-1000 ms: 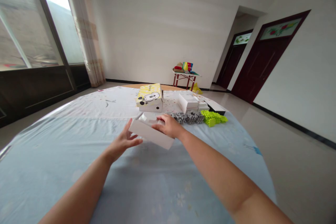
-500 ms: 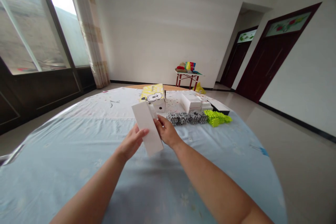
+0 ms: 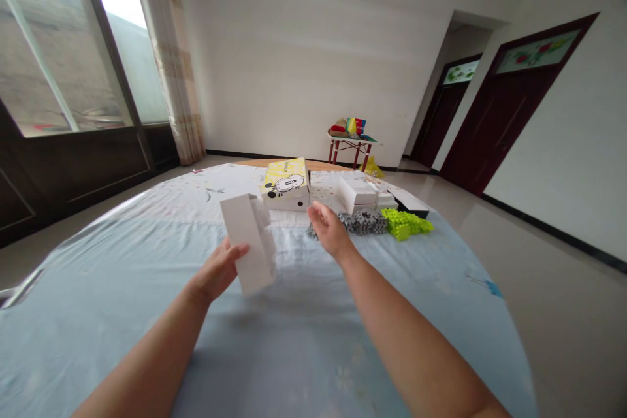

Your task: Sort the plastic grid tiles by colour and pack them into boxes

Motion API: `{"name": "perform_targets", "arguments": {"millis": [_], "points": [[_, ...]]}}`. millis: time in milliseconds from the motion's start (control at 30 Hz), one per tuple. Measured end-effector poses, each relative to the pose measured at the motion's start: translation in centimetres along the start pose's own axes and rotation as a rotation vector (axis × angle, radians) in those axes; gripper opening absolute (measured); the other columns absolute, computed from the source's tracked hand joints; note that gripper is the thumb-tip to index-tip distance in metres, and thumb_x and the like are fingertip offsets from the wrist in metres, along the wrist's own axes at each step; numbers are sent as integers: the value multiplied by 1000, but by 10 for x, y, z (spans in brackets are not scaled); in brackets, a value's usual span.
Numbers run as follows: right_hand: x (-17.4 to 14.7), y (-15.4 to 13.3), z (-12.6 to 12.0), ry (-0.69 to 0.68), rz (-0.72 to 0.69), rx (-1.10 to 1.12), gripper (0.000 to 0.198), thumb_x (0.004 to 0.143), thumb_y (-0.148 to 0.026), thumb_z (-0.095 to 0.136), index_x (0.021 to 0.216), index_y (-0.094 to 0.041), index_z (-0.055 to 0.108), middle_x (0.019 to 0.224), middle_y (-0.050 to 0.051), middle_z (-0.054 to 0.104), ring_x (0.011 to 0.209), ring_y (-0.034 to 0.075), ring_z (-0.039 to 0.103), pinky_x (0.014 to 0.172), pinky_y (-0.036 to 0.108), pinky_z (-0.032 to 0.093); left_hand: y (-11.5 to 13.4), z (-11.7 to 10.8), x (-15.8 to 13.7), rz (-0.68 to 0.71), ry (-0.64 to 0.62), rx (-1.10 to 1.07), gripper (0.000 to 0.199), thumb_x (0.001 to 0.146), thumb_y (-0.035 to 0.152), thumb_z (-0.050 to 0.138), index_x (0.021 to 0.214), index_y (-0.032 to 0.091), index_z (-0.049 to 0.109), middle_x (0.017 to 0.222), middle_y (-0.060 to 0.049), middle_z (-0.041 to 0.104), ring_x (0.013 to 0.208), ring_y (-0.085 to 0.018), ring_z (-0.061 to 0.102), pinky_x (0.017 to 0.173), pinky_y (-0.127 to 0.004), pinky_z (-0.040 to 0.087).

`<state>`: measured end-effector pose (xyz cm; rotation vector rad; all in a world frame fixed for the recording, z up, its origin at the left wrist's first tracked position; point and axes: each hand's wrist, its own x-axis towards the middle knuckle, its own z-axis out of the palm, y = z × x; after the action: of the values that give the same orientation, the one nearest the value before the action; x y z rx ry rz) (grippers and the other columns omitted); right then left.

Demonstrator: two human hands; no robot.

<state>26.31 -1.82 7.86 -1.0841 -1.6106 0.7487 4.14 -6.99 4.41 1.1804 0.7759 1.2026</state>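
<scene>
A white cardboard box (image 3: 247, 245) is tilted above the cloth, its far right side turned from me and blurred. My left hand (image 3: 223, 268) grips its left edge, thumb across the front face. Off to the right, my right hand (image 3: 330, 228) is lifted and holds nothing, its fingers loosely stretched. Just behind that hand lie grey interlocking pieces (image 3: 371, 222), partly covered by it. Lime-green pieces (image 3: 406, 223) lie in a row to their right.
A yellow and white carton (image 3: 289, 186) with a cartoon face stands behind the hands. White boxes (image 3: 356, 194) are stacked at the back right, beside a dark open tray or lid (image 3: 414, 204). A pale blue cloth (image 3: 274, 353) covers the round table.
My right hand has let go of the white box and moved right. My left hand has carried the box left, turning more of its side towards view.
</scene>
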Motion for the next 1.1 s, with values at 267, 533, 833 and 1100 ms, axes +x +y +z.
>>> {"name": "perform_targets", "arguments": {"millis": [267, 533, 833, 1100], "points": [[-17, -38, 3, -315, -165, 124, 49, 81, -53, 46, 118, -21, 50, 112, 6, 56, 102, 18, 52, 79, 28, 47, 5, 38, 2, 34, -234, 130, 55, 67, 29, 68, 118, 16, 54, 109, -12, 63, 105, -33, 54, 82, -40, 47], [-33, -42, -8, -234, -311, -108, 65, 73, -49, 60, 129, -21, 42, 113, 11, 48, 106, 23, 47, 84, 34, 45, 12, 30, 2, 54, -159, 236, 53, 63, 29, 72, 113, 18, 58, 95, -7, 68, 100, -32, 57, 79, -38, 49], [-44, -44, -13, -129, -309, -91, 60, 64, -43, 70, 117, -21, 52, 106, 7, 51, 100, 22, 49, 85, 35, 42, 4, 44, 4, 125, -132, 113, 71, 61, 34, 73, 126, 17, 49, 99, -8, 68, 112, -34, 49, 92, -42, 42], [-45, -30, -6, -137, -116, 50, 62, 68, -48, 66, 119, -17, 49, 112, 10, 54, 93, 18, 54, 72, 28, 47, 0, 41, 3, 55, -55, -117, 60, 71, 47, 60, 122, 16, 52, 110, -10, 64, 111, -35, 50, 90, -45, 43]]}}
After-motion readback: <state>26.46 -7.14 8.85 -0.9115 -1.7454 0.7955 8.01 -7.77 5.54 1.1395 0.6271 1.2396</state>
